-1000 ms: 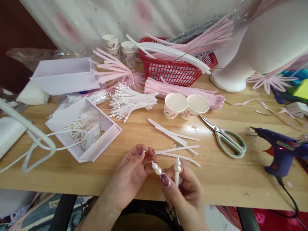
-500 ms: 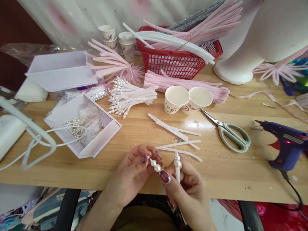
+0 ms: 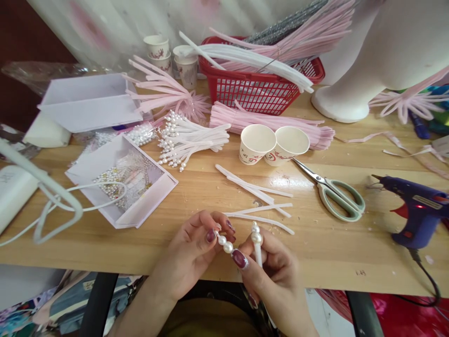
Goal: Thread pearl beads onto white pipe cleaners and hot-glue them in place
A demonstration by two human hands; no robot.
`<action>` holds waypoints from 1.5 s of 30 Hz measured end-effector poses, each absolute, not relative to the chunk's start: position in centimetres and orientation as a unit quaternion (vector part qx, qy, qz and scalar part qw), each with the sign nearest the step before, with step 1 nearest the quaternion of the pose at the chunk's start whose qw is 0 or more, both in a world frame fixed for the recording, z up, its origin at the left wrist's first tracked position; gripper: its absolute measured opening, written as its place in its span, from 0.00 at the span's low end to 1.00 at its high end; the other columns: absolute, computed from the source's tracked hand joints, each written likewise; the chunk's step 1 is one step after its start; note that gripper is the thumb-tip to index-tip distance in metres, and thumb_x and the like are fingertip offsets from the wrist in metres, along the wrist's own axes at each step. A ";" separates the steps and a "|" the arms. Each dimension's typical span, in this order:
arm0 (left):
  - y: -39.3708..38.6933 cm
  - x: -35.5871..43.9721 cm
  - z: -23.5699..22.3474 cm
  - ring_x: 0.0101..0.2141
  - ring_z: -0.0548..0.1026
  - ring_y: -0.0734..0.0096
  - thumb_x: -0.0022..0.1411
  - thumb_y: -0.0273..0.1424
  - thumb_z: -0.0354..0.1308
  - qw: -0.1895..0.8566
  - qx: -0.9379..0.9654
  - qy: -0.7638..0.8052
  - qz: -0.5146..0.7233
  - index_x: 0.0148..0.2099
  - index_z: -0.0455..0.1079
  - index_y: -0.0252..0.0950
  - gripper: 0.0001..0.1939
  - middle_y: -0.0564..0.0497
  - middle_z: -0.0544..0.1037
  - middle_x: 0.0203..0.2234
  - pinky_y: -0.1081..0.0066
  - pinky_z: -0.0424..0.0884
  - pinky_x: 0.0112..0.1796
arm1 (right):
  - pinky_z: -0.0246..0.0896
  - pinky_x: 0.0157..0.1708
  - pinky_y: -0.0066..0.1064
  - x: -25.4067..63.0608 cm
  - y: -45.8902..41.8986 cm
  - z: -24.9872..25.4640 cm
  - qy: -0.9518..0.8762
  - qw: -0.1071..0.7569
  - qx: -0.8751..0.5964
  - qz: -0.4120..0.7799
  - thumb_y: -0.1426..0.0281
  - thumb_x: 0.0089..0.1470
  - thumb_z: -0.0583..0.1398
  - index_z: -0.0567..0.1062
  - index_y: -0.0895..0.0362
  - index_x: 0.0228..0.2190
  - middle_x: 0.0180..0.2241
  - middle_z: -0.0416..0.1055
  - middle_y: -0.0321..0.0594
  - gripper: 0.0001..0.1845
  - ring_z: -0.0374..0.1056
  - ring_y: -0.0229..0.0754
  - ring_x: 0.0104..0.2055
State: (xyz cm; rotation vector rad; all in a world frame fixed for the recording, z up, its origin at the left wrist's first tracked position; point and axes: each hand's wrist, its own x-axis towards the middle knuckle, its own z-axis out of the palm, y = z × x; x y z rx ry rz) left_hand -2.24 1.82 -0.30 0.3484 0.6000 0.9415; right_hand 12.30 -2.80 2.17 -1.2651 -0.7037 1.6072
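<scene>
Both hands meet at the near edge of a wooden table (image 3: pixel 196 196). My left hand (image 3: pixel 191 250) pinches the tip of a white pipe-cleaner stem strung with pearls (image 3: pixel 224 243). My right hand (image 3: pixel 270 271) is closed round that stem and a second pearl-tipped stem (image 3: pixel 257 241), which stands upright between its fingers. Loose white pipe-cleaner pieces (image 3: pixel 256 194) lie just beyond the hands.
A pile of finished pearl stems (image 3: pixel 189 142), an open box of pearls (image 3: pixel 122 180), two paper cups (image 3: pixel 271 145), scissors (image 3: pixel 333 192) and a blue glue gun (image 3: pixel 414 210) lie around. A red basket (image 3: pixel 259 89) of pipe cleaners and a white mannequin base (image 3: pixel 351 98) stand behind.
The view has tilted slightly, so the table contents sit a little higher. My hands stay together, and the left fingers have shifted slightly along the pearl stem.
</scene>
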 end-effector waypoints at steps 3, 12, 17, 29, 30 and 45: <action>1.9 -2.5 -0.2 0.36 0.77 0.75 0.54 0.33 0.75 0.821 0.201 0.292 0.447 0.30 0.80 0.40 0.07 0.55 0.78 0.33 0.75 0.73 0.39 | 0.41 0.17 0.22 12.6 -2.7 2.3 -0.290 0.460 -0.517 0.661 0.51 0.54 0.69 0.68 0.56 0.25 0.14 0.56 0.23 0.24 0.46 0.27 0.15; 2.8 -4.6 -0.5 0.42 0.77 0.65 0.56 0.29 0.73 0.719 0.418 0.327 0.449 0.32 0.83 0.42 0.03 0.49 0.79 0.35 0.68 0.74 0.43 | 0.37 0.15 0.22 13.7 -2.4 2.7 -0.254 0.424 -0.503 0.709 0.52 0.52 0.70 0.69 0.56 0.24 0.13 0.56 0.23 0.24 0.41 0.26 0.14; 2.5 -4.8 0.1 0.40 0.76 0.67 0.55 0.28 0.74 0.687 0.445 0.353 0.454 0.31 0.83 0.42 0.04 0.49 0.78 0.34 0.70 0.74 0.43 | 0.35 0.16 0.23 13.9 -2.3 2.8 -0.249 0.418 -0.504 0.714 0.51 0.49 0.72 0.71 0.57 0.24 0.14 0.55 0.23 0.25 0.42 0.26 0.15; 2.3 -5.1 0.9 0.35 0.80 0.65 0.61 0.28 0.69 0.595 0.554 0.366 0.453 0.33 0.83 0.43 0.05 0.48 0.81 0.31 0.68 0.77 0.39 | 0.38 0.18 0.26 14.8 -2.5 2.3 -0.312 0.388 -0.502 0.707 0.53 0.56 0.68 0.71 0.56 0.26 0.16 0.54 0.24 0.22 0.43 0.30 0.17; 2.4 -5.3 1.1 0.35 0.80 0.64 0.62 0.27 0.68 0.567 0.591 0.365 0.443 0.34 0.83 0.43 0.06 0.48 0.81 0.32 0.67 0.77 0.40 | 0.38 0.18 0.26 14.9 -2.6 2.3 -0.317 0.391 -0.499 0.706 0.54 0.56 0.68 0.71 0.56 0.26 0.16 0.54 0.25 0.21 0.43 0.30 0.18; 2.0 -5.6 1.5 0.33 0.80 0.66 0.63 0.22 0.64 0.483 0.676 0.363 0.421 0.37 0.82 0.45 0.11 0.51 0.83 0.31 0.60 0.72 0.52 | 0.36 0.18 0.27 15.2 -2.4 2.9 -0.333 0.386 -0.536 0.672 0.54 0.55 0.68 0.72 0.57 0.24 0.17 0.55 0.26 0.21 0.44 0.30 0.18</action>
